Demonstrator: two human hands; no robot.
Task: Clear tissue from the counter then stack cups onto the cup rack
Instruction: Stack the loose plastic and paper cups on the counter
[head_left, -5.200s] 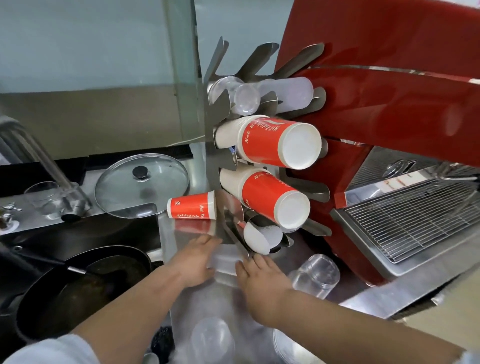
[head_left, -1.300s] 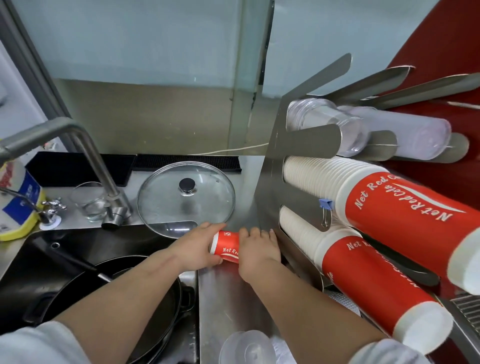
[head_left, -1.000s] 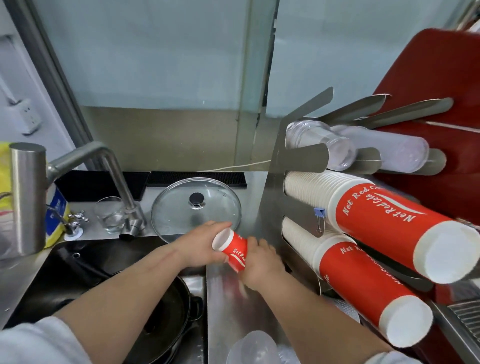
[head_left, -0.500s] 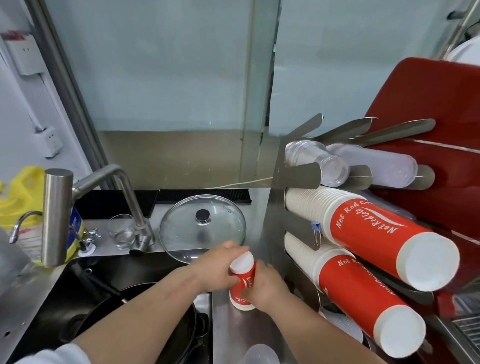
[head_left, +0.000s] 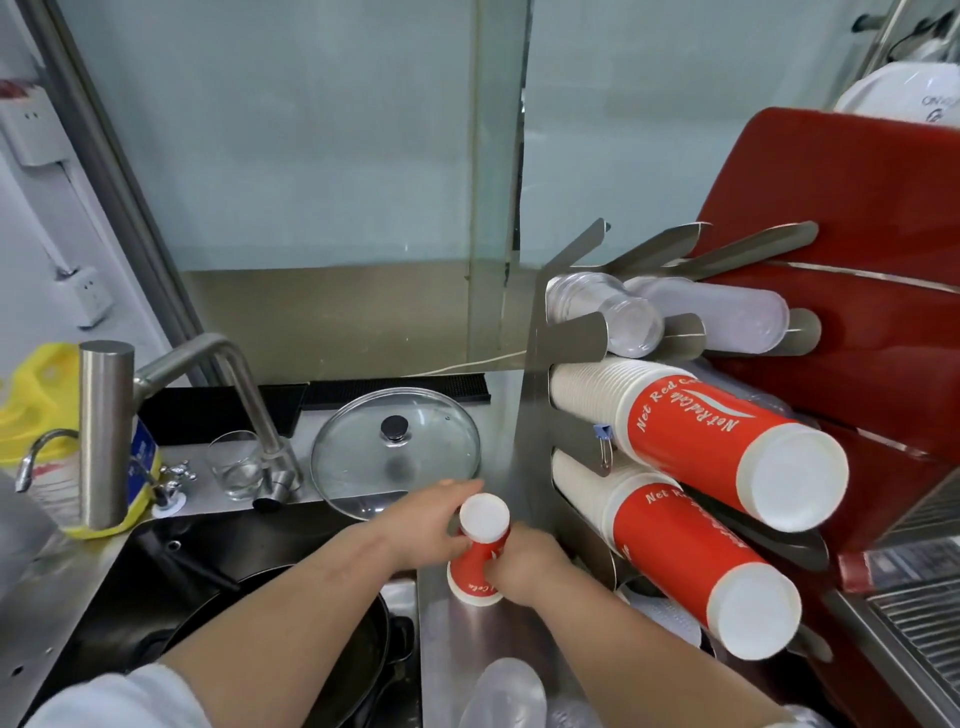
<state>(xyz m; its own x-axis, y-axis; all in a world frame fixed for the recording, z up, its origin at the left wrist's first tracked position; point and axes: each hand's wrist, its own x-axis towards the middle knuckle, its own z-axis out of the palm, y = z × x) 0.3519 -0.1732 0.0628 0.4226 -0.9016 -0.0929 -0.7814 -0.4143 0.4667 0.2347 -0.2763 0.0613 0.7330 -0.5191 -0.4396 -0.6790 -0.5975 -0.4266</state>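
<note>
A small red paper cup (head_left: 480, 551) stands upside down on the steel counter (head_left: 519, 660), white base up. My left hand (head_left: 426, 525) grips its left side and my right hand (head_left: 524, 564) grips its right side. Just to the right stands the steel cup rack (head_left: 566, 343). It holds two long stacks of red paper cups (head_left: 691, 441), the lower stack (head_left: 685, 561) beneath, and clear plastic cups (head_left: 618, 312) in the top row. No tissue shows on the counter.
A glass pan lid (head_left: 395, 452) lies behind the cup. A black pan (head_left: 291, 639) sits in the sink at left, under a steel tap (head_left: 208, 374). Clear plastic cups (head_left: 504, 696) lie near the counter's front. A red coffee machine (head_left: 857, 270) fills the right.
The red cup lay on its side beside the rack; both hands took it, tipped it and set it upside down on the counter. My view has risen and pulled back.
</note>
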